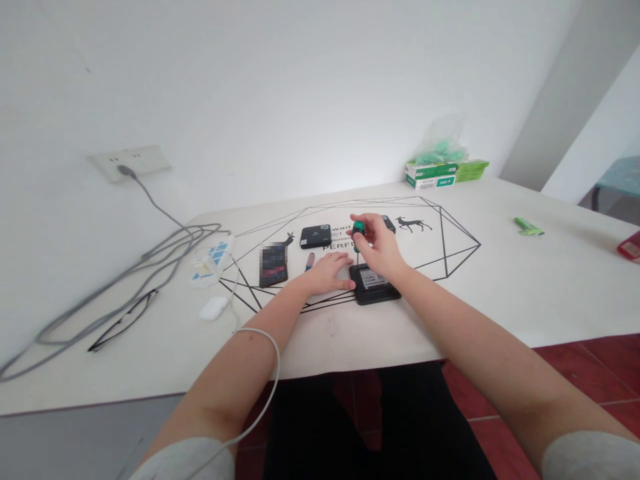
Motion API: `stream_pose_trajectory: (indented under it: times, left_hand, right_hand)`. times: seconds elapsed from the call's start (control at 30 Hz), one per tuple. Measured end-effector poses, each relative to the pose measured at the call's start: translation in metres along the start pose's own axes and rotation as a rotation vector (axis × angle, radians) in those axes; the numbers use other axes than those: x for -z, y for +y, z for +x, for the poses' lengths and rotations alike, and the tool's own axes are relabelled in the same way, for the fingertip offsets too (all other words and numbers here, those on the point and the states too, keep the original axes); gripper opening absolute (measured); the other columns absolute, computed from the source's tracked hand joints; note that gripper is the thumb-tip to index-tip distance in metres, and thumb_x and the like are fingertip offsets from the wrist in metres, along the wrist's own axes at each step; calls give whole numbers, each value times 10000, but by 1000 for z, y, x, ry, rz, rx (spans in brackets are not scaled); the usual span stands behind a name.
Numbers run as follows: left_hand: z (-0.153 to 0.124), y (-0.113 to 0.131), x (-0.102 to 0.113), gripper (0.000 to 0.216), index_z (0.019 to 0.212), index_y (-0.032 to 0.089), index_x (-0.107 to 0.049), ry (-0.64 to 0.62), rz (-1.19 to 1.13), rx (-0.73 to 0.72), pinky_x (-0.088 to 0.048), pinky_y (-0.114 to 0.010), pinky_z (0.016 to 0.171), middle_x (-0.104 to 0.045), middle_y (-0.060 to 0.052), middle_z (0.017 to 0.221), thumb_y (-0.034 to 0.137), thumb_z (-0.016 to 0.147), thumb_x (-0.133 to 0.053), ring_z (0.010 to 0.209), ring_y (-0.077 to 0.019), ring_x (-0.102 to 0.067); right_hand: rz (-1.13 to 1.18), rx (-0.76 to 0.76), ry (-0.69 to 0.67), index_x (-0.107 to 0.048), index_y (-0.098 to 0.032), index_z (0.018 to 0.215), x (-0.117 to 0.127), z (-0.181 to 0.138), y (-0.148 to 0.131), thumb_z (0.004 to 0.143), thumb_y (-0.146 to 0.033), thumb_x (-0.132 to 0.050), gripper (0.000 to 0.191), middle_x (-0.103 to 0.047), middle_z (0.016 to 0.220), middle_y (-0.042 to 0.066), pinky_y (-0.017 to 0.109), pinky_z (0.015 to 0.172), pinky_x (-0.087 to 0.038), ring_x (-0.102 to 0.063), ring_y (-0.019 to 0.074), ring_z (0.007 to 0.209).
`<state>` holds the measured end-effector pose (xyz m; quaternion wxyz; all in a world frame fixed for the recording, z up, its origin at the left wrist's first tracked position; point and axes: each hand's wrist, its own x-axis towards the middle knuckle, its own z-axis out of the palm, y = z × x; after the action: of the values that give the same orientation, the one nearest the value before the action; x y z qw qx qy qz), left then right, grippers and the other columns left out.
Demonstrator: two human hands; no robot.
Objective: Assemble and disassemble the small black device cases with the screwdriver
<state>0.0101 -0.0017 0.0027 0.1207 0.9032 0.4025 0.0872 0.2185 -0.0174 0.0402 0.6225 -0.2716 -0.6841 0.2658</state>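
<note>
A screwdriver (358, 228) with a green and black handle stands upright in my right hand (380, 247), whose fingers are closed round the handle. Its thin shaft reaches down to the far left corner of a flat black device (377, 294) with a white label on its upper face. My left hand (329, 273) lies on the table with fingers stretched out, thumb and fingertips by the device's left edge. Just behind it is a small pinkish and dark object (310, 261), partly hidden. Another black box (315, 236) sits farther back.
A phone (273, 264), white earbud case (214, 308), power strip (213, 263), glasses (123, 321) and grey cable (165, 257) lie left. A pale cable (270, 337) crosses my left forearm. Green-white boxes (431, 175) stand back right; a green packet (528, 227) lies right.
</note>
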Motion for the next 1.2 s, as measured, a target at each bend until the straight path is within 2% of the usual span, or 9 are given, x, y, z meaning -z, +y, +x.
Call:
stream_pose_trajectory:
  times: [0.1, 0.23, 0.33, 0.5, 0.6, 0.7, 0.97, 1.1, 1.2]
  left_hand:
    - [0, 0, -1, 841, 1489, 189, -571, 3, 0, 7, -301, -561, 1266, -473, -193, 1612, 752, 874, -672, 1517, -404, -388]
    - [0, 1, 0, 830, 1474, 169, -584, 4, 13, 4, -307, -556, 1265, -483, -204, 1601, 737, 877, -681, 1507, -405, -402]
    - [0, 1, 0, 825, 1469, 174, -587, 4, 20, -4, -310, -561, 1261, -497, -196, 1591, 743, 877, -674, 1498, -404, -412]
    - [0, 1, 0, 809, 1464, 186, -587, 14, 36, -6, -329, -566, 1247, -507, -195, 1584, 741, 881, -666, 1486, -400, -425]
    - [0, -1, -1, 816, 1470, 187, -582, 21, 24, -17, -328, -565, 1246, -504, -195, 1586, 740, 877, -672, 1486, -400, -423]
    - [0, -3, -2, 827, 1483, 188, -573, 18, 1, -24, -319, -567, 1250, -492, -190, 1596, 739, 875, -676, 1493, -407, -411]
    - [0, -1, 0, 824, 1500, 216, -564, 7, -15, -16, -299, -576, 1261, -473, -174, 1618, 747, 877, -661, 1512, -404, -388]
    - [-1, 4, 2, 847, 1507, 196, -561, -8, 6, 22, -300, -552, 1267, -456, -186, 1631, 752, 876, -663, 1529, -404, -372]
    - [-1, 5, 3, 836, 1500, 198, -567, -9, 10, 25, -301, -563, 1267, -454, -188, 1633, 745, 876, -670, 1532, -406, -370]
  right_hand:
    - [-77, 78, 13, -610, -272, 1234, 2, 1, -1, 972, -254, -533, 273, -706, 1183, 87, 400, 831, -631, -722, 220, 1041]
    - [-233, 276, 42, -682, -263, 1176, 4, 4, -4, 964, -149, -467, 323, -667, 1105, 88, 423, 869, -605, -660, 221, 1016]
    - [-256, 343, 63, -705, -252, 1127, 6, 6, -6, 962, -115, -437, 343, -659, 1058, 86, 438, 888, -588, -652, 224, 993]
    - [-254, 297, 79, -716, -247, 1076, 9, 6, -10, 953, -134, -463, 303, -689, 1029, 71, 425, 855, -583, -661, 224, 954]
    - [-266, 241, 65, -692, -250, 1095, 8, 5, -11, 963, -268, -605, 159, -703, 1019, 56, 369, 740, -583, -650, 197, 842]
    - [-280, 243, 63, -664, -251, 1106, 4, 4, -9, 892, -328, -747, 242, -687, 1071, 63, 355, 696, -596, -631, 182, 799]
    - [-174, 175, 63, -580, -255, 1309, 0, 0, 0, 951, -208, -528, 365, -679, 1220, 116, 435, 867, -643, -700, 237, 1047]
    - [-195, 127, 41, -611, -266, 1297, 3, 0, -1, 981, -203, -459, 356, -714, 1237, 100, 483, 982, -609, -705, 242, 1099]
    - [-248, 188, 54, -660, -270, 1237, 4, 2, -3, 1000, -196, -435, 335, -715, 1195, 93, 494, 1027, -581, -685, 242, 1112]
